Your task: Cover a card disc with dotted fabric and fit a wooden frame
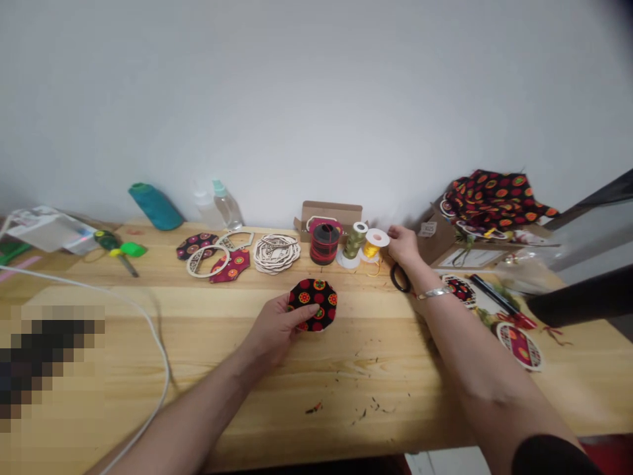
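Note:
My left hand point(277, 326) rests on the wooden table point(346, 369) and pinches the left edge of a black fabric-covered disc point(316, 303) patterned with red and orange circles. My right hand point(403, 245) reaches toward the back of the table, its fingers curled by a spool of gold ribbon point(374, 244); what it grips, if anything, is hidden. A silver bracelet sits on that wrist. Black scissor handles point(399, 277) lie just under the wrist. A green ribbon spool point(355, 240) and a red and black spool point(324, 243) stand left of the gold one.
Wooden cut-out rings and fabric pieces point(217, 257) lie at back left beside a stack of wooden shapes point(275, 252). A teal thread cone point(154, 206), clear bottles point(222, 206), cardboard boxes point(440, 241), patterned cloth point(494, 191) and a white cable point(148, 330) are around.

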`<state>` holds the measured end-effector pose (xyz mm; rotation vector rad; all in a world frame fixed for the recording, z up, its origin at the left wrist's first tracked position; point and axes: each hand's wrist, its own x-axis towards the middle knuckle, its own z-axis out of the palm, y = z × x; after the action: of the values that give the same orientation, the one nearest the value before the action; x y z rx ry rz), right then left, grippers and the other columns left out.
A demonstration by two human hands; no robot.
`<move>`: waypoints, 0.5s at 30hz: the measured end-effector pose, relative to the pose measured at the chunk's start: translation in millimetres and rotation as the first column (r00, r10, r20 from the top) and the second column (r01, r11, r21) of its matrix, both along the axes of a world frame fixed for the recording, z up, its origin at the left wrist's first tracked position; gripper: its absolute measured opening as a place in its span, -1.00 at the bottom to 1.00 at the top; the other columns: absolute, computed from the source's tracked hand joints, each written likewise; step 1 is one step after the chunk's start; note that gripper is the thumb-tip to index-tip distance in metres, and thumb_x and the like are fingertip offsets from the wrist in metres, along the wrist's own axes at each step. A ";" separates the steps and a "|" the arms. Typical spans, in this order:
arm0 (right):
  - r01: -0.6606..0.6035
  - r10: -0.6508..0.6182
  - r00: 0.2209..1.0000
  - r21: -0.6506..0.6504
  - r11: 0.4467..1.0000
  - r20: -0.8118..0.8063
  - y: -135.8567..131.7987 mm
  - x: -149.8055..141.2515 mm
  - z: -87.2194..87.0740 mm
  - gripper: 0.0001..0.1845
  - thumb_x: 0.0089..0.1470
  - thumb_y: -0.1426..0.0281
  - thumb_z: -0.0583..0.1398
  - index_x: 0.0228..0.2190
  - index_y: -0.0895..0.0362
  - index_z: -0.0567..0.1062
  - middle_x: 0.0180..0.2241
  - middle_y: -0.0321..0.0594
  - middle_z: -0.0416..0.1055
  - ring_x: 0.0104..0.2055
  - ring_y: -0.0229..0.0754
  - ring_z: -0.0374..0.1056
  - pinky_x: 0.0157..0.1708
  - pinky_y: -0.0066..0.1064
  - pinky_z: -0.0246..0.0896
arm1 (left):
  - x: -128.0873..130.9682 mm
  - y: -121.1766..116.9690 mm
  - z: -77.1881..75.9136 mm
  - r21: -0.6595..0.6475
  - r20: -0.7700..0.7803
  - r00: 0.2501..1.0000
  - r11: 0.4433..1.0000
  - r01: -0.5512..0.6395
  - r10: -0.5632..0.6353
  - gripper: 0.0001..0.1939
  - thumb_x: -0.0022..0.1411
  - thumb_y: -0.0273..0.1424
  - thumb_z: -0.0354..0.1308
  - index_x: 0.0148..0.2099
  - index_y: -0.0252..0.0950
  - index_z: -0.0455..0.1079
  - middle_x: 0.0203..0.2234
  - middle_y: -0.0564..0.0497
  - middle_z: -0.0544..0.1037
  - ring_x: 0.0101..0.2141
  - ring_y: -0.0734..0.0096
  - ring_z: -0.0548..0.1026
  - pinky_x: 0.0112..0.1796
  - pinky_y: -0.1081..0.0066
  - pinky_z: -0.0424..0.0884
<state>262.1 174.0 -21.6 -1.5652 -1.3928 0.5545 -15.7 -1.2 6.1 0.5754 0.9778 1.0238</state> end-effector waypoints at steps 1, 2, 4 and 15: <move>0.016 -0.015 0.999 -0.009 1.000 0.031 -1.2 -2.0 3.2 -0.74 -0.20 0.37 0.27 -0.38 0.24 0.52 -0.32 -0.07 0.58 -0.22 -0.06 0.48 -0.25 -0.34 0.37 | -0.3 0.2 0.2 0.005 0.004 1.000 1.000 0.001 -0.001 -0.67 -0.12 -0.50 0.42 -0.22 -0.40 0.56 -0.34 -0.15 0.66 -0.38 0.30 0.62 -0.29 0.37 0.53; 0.035 -0.033 0.997 -0.019 0.999 0.064 -3.3 -3.3 7.1 -0.73 -0.21 0.38 0.27 -0.37 0.24 0.52 -0.32 -0.07 0.58 -0.23 -0.05 0.48 -0.26 -0.34 0.36 | -0.7 0.6 0.3 0.010 0.008 1.000 1.000 0.003 -0.003 -0.68 -0.12 -0.50 0.42 -0.22 -0.40 0.56 -0.33 -0.16 0.66 -0.37 0.30 0.62 -0.29 0.37 0.53; 0.078 -0.073 0.989 -0.038 0.996 0.130 -12.0 -3.3 17.4 -0.71 -0.22 0.42 0.27 -0.34 0.23 0.52 -0.35 -0.07 0.57 -0.24 -0.04 0.48 -0.27 -0.32 0.35 | -1.4 1.3 0.2 0.016 0.010 1.000 1.000 0.004 -0.004 -0.67 -0.12 -0.50 0.42 -0.22 -0.40 0.56 -0.31 -0.17 0.66 -0.37 0.29 0.62 -0.28 0.36 0.53; -0.678 0.681 0.732 -0.108 0.727 -0.015 -188.9 -96.3 137.3 -0.48 0.16 0.25 0.06 -0.79 0.07 0.35 -0.62 -0.28 0.43 -0.59 -0.26 0.31 -0.58 -0.39 0.21 | 0.6 0.4 3.4 0.025 0.032 0.999 0.999 -0.034 0.033 -0.71 -0.14 -0.51 0.42 -0.26 -0.40 0.57 -0.39 -0.10 0.66 -0.41 0.35 0.60 -0.26 0.39 0.51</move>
<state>165.9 -14.8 115.7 -1.0900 -1.9938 1.0644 -15.0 -0.7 9.5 0.5643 0.9499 1.0734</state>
